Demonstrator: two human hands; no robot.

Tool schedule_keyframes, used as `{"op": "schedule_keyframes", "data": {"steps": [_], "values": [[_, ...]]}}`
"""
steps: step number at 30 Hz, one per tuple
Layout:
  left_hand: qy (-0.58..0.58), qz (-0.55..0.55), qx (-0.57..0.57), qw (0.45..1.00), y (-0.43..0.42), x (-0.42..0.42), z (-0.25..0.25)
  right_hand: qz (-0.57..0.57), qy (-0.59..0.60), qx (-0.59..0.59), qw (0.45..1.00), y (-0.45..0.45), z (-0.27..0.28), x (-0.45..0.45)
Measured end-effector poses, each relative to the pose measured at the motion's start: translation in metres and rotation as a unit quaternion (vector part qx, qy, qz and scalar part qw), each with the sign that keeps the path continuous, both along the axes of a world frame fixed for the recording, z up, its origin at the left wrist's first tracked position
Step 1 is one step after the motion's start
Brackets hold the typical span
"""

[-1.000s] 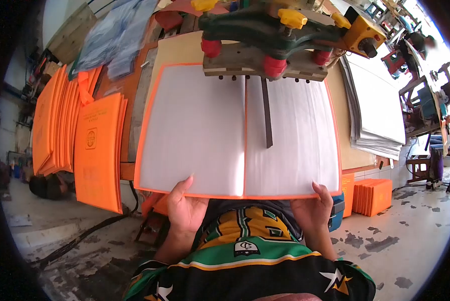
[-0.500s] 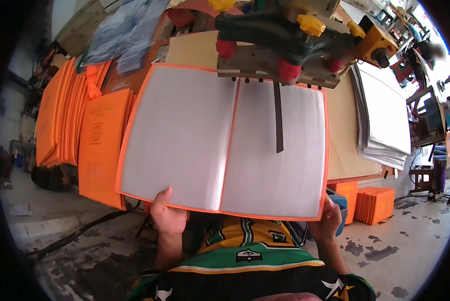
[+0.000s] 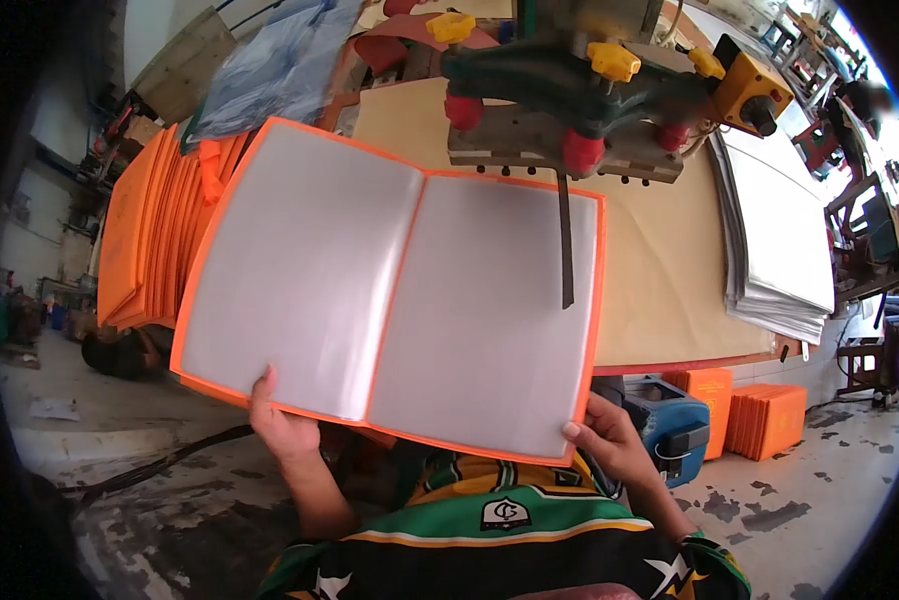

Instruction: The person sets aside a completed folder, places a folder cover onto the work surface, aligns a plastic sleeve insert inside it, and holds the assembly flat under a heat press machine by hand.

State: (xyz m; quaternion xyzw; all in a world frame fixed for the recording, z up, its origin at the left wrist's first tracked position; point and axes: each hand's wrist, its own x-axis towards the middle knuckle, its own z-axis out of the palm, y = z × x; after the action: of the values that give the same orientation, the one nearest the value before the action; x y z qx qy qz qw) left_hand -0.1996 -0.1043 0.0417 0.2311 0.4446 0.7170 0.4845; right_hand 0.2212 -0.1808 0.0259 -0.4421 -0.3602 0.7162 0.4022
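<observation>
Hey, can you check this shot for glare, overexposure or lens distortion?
Head view: glare streaks the open orange-edged folder, brightest just left of its fold; head view: white stack looks nearly washed out, upper-right background overexposed; head view: wide-angle curvature, with black corners.

The open folder (image 3: 289, 270) looks like smooth plastic, with a glossy sheen beside its fold. Right of the folder, the tan surface (image 3: 669, 270) looks smooth and matt; beyond its left half, translucent plastic sheets (image 3: 269, 75) look shiny and wrinkled.
</observation>
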Motion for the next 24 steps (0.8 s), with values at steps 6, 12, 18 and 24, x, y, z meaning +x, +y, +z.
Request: {"op": "schedule_keyframes", "data": {"steps": [6,12,18,24], "values": [[0.034,0.069,0.031,0.997,-0.007,-0.030,0.012,0.046,0.049,0.019,0.998,0.025,0.003,-0.040],[0.067,0.180,0.073,0.979,-0.027,-0.070,0.040,0.119,0.104,0.060,0.986,0.056,0.003,-0.083],[0.043,0.225,0.124,0.966,-0.063,-0.109,0.055,0.173,0.105,0.109,0.973,0.071,0.019,-0.109],[0.007,0.338,0.145,0.930,-0.072,-0.125,0.046,0.206,0.082,0.216,0.951,0.078,0.031,-0.127]]}}
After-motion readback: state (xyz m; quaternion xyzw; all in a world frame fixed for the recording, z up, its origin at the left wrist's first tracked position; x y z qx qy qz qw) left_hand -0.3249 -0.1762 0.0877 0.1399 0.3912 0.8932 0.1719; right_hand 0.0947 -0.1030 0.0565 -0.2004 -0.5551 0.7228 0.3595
